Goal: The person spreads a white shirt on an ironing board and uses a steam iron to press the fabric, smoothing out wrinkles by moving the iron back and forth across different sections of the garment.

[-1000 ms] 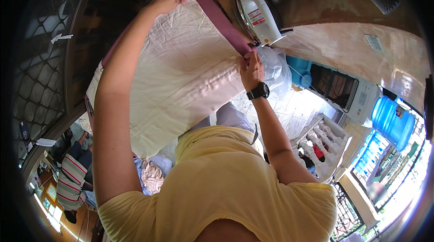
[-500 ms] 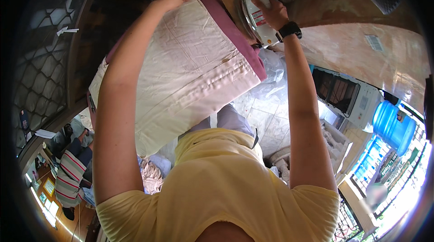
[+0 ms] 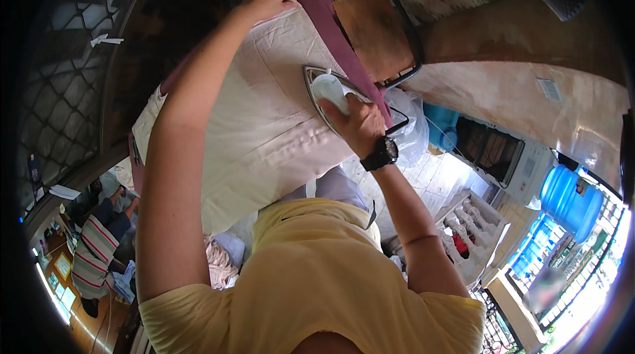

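A cream-coloured cloth (image 3: 245,109) lies spread over an ironing surface with a maroon cover (image 3: 331,33) showing along its far right edge. My left hand (image 3: 272,2) is closed on the far edge of the cloth, fingers pinching it at the corner beside the maroon strip. My right hand (image 3: 360,122), with a black watch at the wrist, is wrapped round the handle of a white clothes iron (image 3: 327,88). The iron rests on the right part of the cloth, its tip pointing away from me. Wrinkles run along a seam on the near side.
Beyond the board stands a black-framed chair with a brown seat (image 3: 374,37). A clear plastic bag (image 3: 407,122) hangs at the right, near blue water jugs (image 3: 572,202). Crumpled pink cloth (image 3: 220,261) lies low at left. A person in a striped shirt (image 3: 94,255) is at far left.
My right hand has brought the iron from the brown seat beyond the board, left and nearer, onto the cloth. My left hand keeps its hold, shifted slightly right.
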`<state>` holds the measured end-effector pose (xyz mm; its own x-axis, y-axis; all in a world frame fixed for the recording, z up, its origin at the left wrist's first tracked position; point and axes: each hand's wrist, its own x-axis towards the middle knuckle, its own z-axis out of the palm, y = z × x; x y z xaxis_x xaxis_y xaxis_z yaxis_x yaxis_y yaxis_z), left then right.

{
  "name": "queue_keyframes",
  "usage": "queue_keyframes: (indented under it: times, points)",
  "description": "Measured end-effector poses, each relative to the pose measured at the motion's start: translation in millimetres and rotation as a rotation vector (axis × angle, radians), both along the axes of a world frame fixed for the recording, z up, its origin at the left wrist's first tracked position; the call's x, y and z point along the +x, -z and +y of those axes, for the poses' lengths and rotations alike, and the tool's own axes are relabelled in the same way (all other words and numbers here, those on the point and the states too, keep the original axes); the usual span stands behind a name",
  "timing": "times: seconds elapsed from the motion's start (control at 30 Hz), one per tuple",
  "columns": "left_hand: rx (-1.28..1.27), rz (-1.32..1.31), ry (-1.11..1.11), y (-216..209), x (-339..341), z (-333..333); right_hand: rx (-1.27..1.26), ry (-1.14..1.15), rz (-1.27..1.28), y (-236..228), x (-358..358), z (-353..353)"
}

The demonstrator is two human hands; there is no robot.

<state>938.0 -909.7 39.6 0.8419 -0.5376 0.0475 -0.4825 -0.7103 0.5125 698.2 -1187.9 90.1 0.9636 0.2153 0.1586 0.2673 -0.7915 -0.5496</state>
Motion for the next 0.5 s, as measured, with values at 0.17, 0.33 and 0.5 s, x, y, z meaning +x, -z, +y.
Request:
queue_keyframes:
  times: [0.17,0.33,0.5]
  points:
    - [-0.149,0.04,-0.111,10.8,8.5,0.2,-0.05,0.132,-0.012,-3.3,20.5,28.7]
    - [-0.214,0.15,-0.397,10.9,15.5,-4.7,-0.061,0.235,-0.051,3.5,76.4,63.1]
    - [-0.383,0.165,-0.316,44.3,32.9,17.9,-0.038,0.239,0.09,-0.8,129.4,93.0]
